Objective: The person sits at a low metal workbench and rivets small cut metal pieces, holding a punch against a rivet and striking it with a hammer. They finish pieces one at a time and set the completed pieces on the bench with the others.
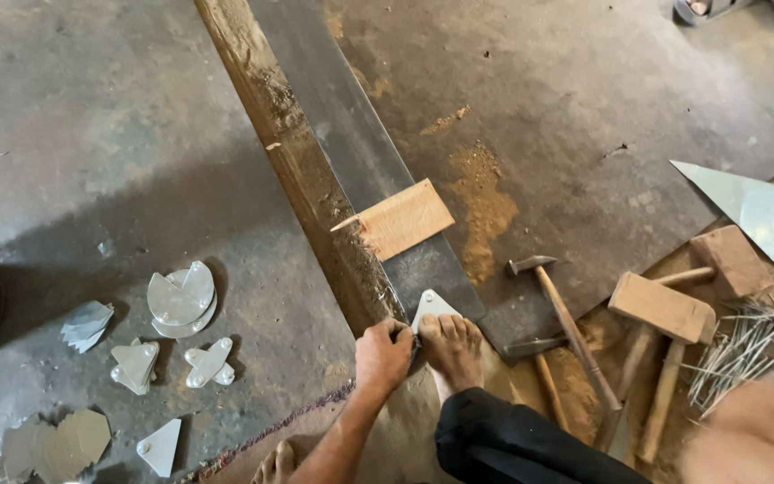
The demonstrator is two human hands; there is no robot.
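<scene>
A: Where is the grip now?

B: The left hand (pixel 382 357) is closed, its fingers pinched on the lower edge of the small triangular piece of shiny sheet metal (pixel 432 307). This piece lies against the end of the long dark steel bar (pixel 365 170), and the bare foot (pixel 452 348) presses just to the right of the grip. The right hand (pixel 750 435) is only a blur far to the right of the grip; I cannot tell if it is open or closed.

A: What could go wrong?

B: I think the thin metal has sharp edges. If it slips, it may cut the fingertips or the toes, because both are touching it. The bar is smooth, so sliding seems possible.

A: And the materials around?

B: Above the grip, a flat rectangular block of pale wood (pixel 400 218) rests across the bar. To the right lie a steel hammer with wooden handle (pixel 564 323), a square wooden mallet (pixel 663 311) and a heap of thin nails (pixel 735 345). To the left, cut shiny metal shapes (pixel 181 298) are scattered on the rough grey concrete floor (pixel 91 125).
</scene>
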